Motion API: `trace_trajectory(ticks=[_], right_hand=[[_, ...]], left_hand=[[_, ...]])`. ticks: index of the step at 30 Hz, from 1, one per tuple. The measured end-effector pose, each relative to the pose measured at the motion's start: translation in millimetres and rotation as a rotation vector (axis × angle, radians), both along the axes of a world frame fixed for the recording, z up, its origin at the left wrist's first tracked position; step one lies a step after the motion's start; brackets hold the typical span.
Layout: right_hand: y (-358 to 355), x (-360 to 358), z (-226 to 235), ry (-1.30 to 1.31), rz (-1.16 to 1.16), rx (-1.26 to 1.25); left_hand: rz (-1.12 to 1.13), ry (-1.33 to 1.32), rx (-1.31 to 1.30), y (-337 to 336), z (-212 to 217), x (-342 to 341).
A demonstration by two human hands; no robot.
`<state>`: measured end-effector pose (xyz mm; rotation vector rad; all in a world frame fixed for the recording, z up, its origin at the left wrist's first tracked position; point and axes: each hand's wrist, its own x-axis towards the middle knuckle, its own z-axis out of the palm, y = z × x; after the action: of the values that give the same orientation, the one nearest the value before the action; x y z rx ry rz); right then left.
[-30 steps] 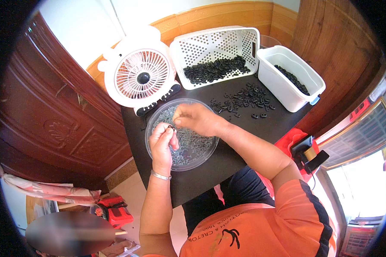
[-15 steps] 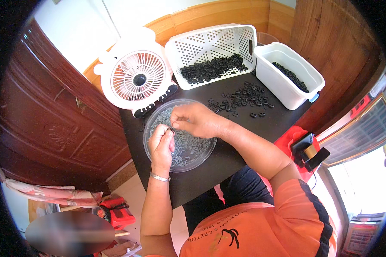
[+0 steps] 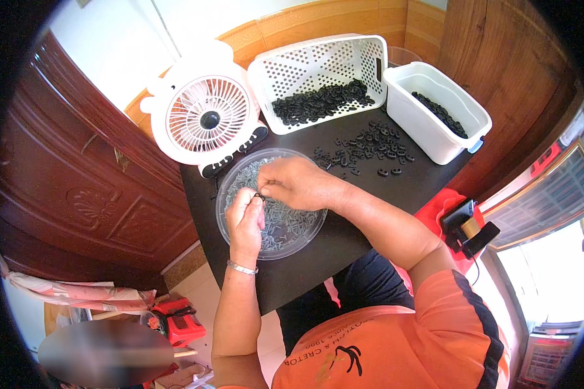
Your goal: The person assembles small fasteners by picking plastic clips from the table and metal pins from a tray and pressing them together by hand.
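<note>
Left hand (image 3: 244,223): thumb and forefinger closed on a small black piece (image 3: 259,196), held above the round clear basin (image 3: 291,253). Right hand (image 3: 296,183): thumb and fingertips pinched together against the same piece; cannot tell what, if anything, lies between them. Basin taken as landmark for all positions.

Inside basin: many thin grey screws (image 3: 292,220), spread over its floor. Under basin: black tabletop (image 3: 334,249), smooth and matt. To basin's upper right, on the same surface: scatter of loose black pieces (image 3: 373,144), densest toward the far side.

Beyond basin, slightly left: white fan (image 3: 209,120) with a round grille. Beyond basin, to the right: white perforated basket (image 3: 305,70), black pieces heaped inside. Farther right of basin: white bin (image 3: 422,133), part-filled with black pieces.

Room: left of basin, dark red carved door (image 3: 97,194); behind everything, tan wall tiles (image 3: 292,26); far right of basin, brown wooden panel (image 3: 499,71); below left, pale floor (image 3: 191,295).
</note>
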<state>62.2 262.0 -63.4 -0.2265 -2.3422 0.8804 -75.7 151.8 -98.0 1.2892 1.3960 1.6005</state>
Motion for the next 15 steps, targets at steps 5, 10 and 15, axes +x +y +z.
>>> trace_trajectory(ticks=[5, 10, 15], right_hand=[[0.3, 1.2, -0.1, -0.006, -0.009, -0.008], [1.2, 2.2, 2.4, 0.019, -0.018, -0.058], [3.1, 0.3, -3.6, 0.023, 0.005, 0.024]], left_hand=[[-0.013, 0.009, 0.004, 1.3, -1.4, -0.5], [-0.001, 0.0, -0.016, 0.6, -2.7, -3.7], [0.006, 0.011, -0.022, 2.0, -1.5, -1.2]])
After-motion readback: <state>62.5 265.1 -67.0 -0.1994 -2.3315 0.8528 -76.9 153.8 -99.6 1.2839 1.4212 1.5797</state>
